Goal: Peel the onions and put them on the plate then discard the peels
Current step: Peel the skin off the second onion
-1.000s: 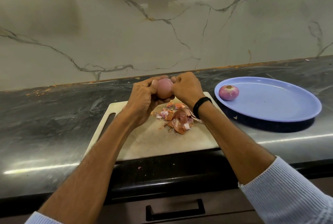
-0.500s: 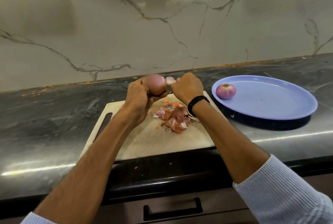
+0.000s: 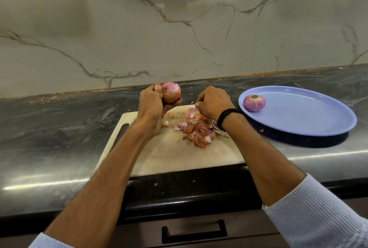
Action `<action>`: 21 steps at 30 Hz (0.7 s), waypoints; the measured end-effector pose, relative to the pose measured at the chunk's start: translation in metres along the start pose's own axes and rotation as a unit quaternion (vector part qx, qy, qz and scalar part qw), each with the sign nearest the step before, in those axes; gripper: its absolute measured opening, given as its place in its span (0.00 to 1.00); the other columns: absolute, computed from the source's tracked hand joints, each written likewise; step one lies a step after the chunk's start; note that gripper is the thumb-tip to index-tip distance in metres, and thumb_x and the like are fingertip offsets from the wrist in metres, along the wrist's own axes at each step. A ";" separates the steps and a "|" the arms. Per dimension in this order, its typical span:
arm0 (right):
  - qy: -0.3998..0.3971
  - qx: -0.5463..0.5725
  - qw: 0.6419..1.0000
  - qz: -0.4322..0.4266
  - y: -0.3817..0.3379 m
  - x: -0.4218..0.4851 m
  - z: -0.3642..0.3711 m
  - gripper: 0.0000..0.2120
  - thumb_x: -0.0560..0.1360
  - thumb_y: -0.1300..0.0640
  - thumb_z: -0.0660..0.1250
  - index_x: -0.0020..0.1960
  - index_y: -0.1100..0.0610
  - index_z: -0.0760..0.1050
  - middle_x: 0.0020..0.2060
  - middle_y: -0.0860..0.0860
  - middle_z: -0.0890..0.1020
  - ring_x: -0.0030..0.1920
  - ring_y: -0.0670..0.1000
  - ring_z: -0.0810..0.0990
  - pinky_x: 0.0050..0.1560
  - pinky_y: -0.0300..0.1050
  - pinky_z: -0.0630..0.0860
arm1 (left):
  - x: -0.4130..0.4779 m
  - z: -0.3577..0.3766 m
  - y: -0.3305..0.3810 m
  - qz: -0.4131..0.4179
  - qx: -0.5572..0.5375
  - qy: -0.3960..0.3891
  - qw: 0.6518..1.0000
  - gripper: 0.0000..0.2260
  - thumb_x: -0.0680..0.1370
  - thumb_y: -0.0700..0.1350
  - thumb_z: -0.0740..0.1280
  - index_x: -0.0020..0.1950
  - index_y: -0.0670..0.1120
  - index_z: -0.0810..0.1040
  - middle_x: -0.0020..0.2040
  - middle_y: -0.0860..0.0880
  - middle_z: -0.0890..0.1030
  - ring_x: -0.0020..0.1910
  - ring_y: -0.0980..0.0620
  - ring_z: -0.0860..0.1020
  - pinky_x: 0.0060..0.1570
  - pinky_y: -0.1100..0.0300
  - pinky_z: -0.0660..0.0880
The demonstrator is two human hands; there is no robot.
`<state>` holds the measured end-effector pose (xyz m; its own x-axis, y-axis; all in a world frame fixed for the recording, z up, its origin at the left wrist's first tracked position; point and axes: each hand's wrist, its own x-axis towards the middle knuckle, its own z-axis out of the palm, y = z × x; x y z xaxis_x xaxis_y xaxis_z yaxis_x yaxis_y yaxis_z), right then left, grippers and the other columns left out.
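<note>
My left hand (image 3: pixel 150 106) grips a partly peeled onion (image 3: pixel 171 92) above the far edge of the cutting board (image 3: pixel 169 156); its top shows purple, its lower half still has brown skin. My right hand (image 3: pixel 212 102) is a little to the right, fingers curled, pinching a pale strip of peel (image 3: pixel 192 111) just over the board. A heap of brown and purple peels (image 3: pixel 199 130) lies on the board below my right wrist. One peeled purple onion (image 3: pixel 254 102) sits at the left side of the blue plate (image 3: pixel 318 124).
The board lies on a dark stone counter (image 3: pixel 59 128) backed by a marble wall (image 3: pixel 179 28). The plate stands to the right of the board. A drawer with a black handle (image 3: pixel 194 231) is below the counter's front edge.
My hands have separated: the right hand pulled a strip of peel away to the right and down, while the left hand lifted the onion slightly to the left.
</note>
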<state>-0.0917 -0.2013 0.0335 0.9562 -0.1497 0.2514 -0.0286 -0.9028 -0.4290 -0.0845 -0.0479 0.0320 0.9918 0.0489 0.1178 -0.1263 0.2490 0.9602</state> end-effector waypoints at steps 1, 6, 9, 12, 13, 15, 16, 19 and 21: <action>-0.012 -0.002 1.000 -0.005 0.000 0.000 -0.001 0.08 0.77 0.56 0.67 0.49 0.56 0.84 0.48 0.53 0.84 0.52 0.56 0.80 0.59 0.51 0.75 | 0.000 0.000 0.000 0.000 0.005 -0.002 1.000 0.13 0.87 0.42 0.52 0.51 0.45 0.75 0.48 0.41 0.80 0.40 0.45 0.83 0.48 0.49 0.82; -0.085 0.032 0.996 -0.025 0.000 -0.002 -0.006 0.09 0.76 0.60 0.65 0.49 0.55 0.84 0.51 0.51 0.84 0.52 0.53 0.80 0.58 0.49 0.78 | 0.002 -0.001 -0.002 -0.005 0.016 -0.008 1.000 0.12 0.87 0.42 0.53 0.55 0.44 0.76 0.55 0.37 0.79 0.40 0.45 0.84 0.45 0.53 0.83; -0.111 0.026 0.993 -0.023 0.003 -0.002 -0.007 0.09 0.76 0.60 0.66 0.50 0.56 0.84 0.53 0.52 0.83 0.54 0.52 0.79 0.58 0.49 0.77 | 0.003 -0.001 -0.003 -0.012 0.014 -0.005 1.000 0.12 0.87 0.43 0.53 0.55 0.45 0.76 0.58 0.36 0.79 0.43 0.43 0.83 0.45 0.52 0.83; -0.138 0.046 0.989 -0.035 0.004 -0.002 -0.009 0.09 0.76 0.60 0.66 0.52 0.55 0.85 0.57 0.51 0.82 0.53 0.50 0.77 0.54 0.43 0.74 | 0.002 -0.001 -0.001 -0.014 0.023 -0.003 1.000 0.13 0.87 0.42 0.53 0.55 0.44 0.77 0.57 0.37 0.79 0.44 0.43 0.83 0.46 0.52 0.83; -0.140 0.052 0.988 -0.043 0.004 -0.001 -0.010 0.10 0.76 0.60 0.66 0.52 0.54 0.85 0.58 0.51 0.82 0.53 0.49 0.76 0.52 0.42 0.73 | 0.002 -0.001 -0.001 -0.013 0.026 -0.004 1.000 0.13 0.87 0.42 0.53 0.55 0.44 0.77 0.55 0.38 0.79 0.44 0.44 0.83 0.47 0.52 0.83; -0.144 0.071 0.985 -0.057 0.003 0.000 -0.010 0.10 0.77 0.60 0.65 0.52 0.53 0.85 0.59 0.50 0.81 0.54 0.49 0.76 0.51 0.41 0.72 | 0.001 -0.001 0.000 -0.011 0.033 -0.007 0.999 0.14 0.87 0.42 0.53 0.52 0.45 0.77 0.52 0.41 0.79 0.43 0.45 0.83 0.49 0.51 0.83; -0.152 0.079 0.983 -0.058 0.004 0.000 -0.009 0.10 0.77 0.59 0.65 0.53 0.54 0.84 0.59 0.50 0.81 0.55 0.50 0.76 0.52 0.41 0.72 | 0.001 -0.001 0.000 -0.012 0.038 -0.008 0.999 0.14 0.87 0.42 0.52 0.52 0.45 0.77 0.51 0.41 0.79 0.42 0.45 0.83 0.50 0.51 0.83; -0.182 0.074 0.979 -0.063 0.004 0.001 -0.008 0.10 0.78 0.57 0.66 0.56 0.56 0.83 0.59 0.52 0.81 0.54 0.50 0.76 0.53 0.43 0.71 | 0.000 -0.001 -0.001 -0.015 0.046 -0.010 0.999 0.13 0.87 0.42 0.53 0.56 0.44 0.77 0.51 0.42 0.79 0.43 0.46 0.83 0.53 0.49 0.82; -0.182 0.089 0.977 -0.062 0.005 0.001 -0.008 0.12 0.78 0.51 0.67 0.55 0.57 0.83 0.57 0.53 0.82 0.53 0.51 0.76 0.51 0.43 0.71 | 0.001 -0.001 -0.001 -0.016 0.047 -0.009 0.999 0.13 0.87 0.42 0.53 0.57 0.44 0.77 0.51 0.43 0.80 0.42 0.47 0.83 0.54 0.48 0.82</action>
<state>-0.0936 -0.2093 0.0385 0.9902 0.1398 0.0002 0.1152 -0.8152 -0.5676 -0.0839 -0.0472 0.0310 0.9956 0.0251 0.0903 -0.0931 0.1587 0.9829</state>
